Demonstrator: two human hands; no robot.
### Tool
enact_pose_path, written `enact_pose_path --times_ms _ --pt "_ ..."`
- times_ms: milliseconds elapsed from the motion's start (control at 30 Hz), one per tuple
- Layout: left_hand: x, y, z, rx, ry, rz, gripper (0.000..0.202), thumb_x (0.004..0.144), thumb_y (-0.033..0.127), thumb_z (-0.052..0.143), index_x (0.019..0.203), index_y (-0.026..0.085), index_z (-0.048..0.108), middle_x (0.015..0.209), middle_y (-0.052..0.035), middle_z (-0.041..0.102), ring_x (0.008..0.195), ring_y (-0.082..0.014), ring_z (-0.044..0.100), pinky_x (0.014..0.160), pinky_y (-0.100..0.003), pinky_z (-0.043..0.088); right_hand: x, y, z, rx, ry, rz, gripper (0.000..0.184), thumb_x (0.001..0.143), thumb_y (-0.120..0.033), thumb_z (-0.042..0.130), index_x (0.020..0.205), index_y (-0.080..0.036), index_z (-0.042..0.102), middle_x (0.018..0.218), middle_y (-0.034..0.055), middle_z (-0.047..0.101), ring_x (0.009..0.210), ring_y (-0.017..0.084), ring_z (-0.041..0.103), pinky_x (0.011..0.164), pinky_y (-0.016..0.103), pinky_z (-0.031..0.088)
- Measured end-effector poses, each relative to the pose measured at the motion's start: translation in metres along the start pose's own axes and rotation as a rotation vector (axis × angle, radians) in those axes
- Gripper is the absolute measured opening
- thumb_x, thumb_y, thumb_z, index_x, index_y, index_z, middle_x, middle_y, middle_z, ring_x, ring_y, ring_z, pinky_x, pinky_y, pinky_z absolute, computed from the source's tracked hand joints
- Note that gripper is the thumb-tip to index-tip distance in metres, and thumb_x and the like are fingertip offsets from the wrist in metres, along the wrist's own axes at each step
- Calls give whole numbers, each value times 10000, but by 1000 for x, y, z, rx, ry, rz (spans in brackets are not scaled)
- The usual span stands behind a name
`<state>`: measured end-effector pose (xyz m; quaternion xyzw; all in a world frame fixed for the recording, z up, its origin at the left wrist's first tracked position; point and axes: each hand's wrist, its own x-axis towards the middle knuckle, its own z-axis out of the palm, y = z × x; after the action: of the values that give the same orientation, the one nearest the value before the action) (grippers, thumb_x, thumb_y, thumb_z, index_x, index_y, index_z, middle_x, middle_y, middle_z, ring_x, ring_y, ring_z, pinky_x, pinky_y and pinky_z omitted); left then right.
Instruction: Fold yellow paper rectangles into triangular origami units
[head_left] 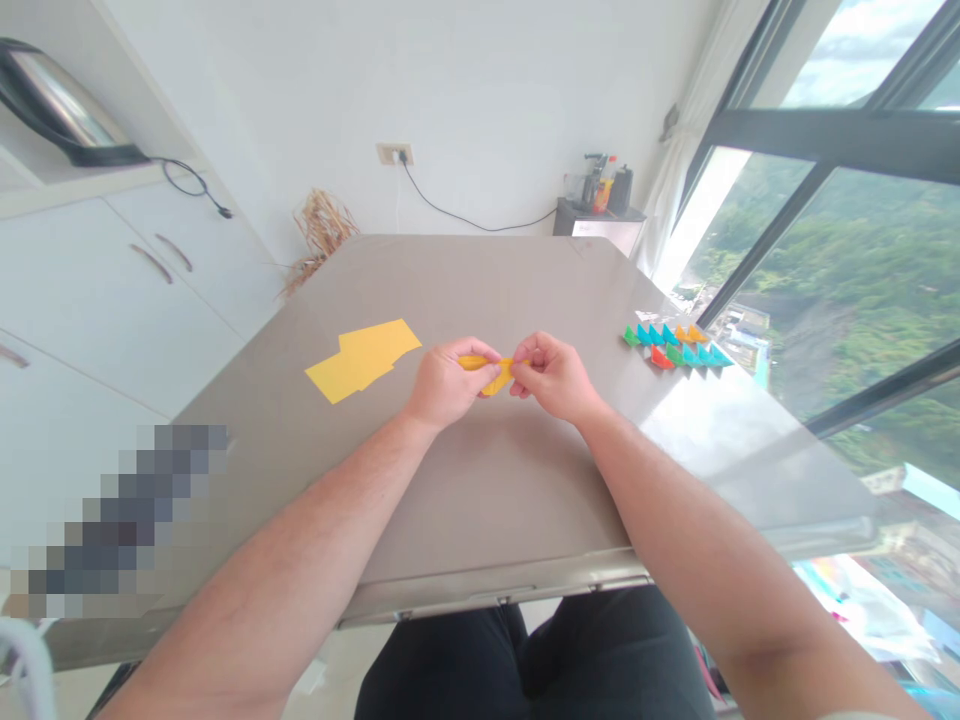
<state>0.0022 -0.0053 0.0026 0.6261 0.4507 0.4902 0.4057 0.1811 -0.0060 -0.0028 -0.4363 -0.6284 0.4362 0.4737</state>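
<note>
Both my hands meet over the middle of the grey table (pixel 487 480). Between them is a small folded yellow paper piece (pixel 495 375). My left hand (pixel 446 385) pinches its left end with fingers closed. My right hand (pixel 551 375) pinches its right end, fingers also closed. The paper sits just above the table surface and is partly hidden by my fingers.
A stack of flat yellow paper sheets (pixel 364 358) lies to the left of my hands. Several small folded paper triangles (pixel 675 347) in teal, orange, red and green sit in rows near the table's right edge. White cabinets (pixel 112 290) stand left; a window is right.
</note>
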Motion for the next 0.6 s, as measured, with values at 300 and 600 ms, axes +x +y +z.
enact_pose_path --times_ms 300,600 --pt "0 5 -3 -60 54 10 140 714 290 795 791 190 732 648 3 679 538 -126 627 541 -271 552 1 -6 -3 204 46 23 159 717 -292 745 803 -189 658 698 18 745 659 170 743 592 262 576" --pt "-1 4 -2 -7 54 58 114 740 285 783 789 192 737 652 3 692 572 -133 645 557 -263 550 1 -8 -3 219 62 34 145 677 -218 736 764 -189 624 675 12 740 658 175 749 599 263 587"
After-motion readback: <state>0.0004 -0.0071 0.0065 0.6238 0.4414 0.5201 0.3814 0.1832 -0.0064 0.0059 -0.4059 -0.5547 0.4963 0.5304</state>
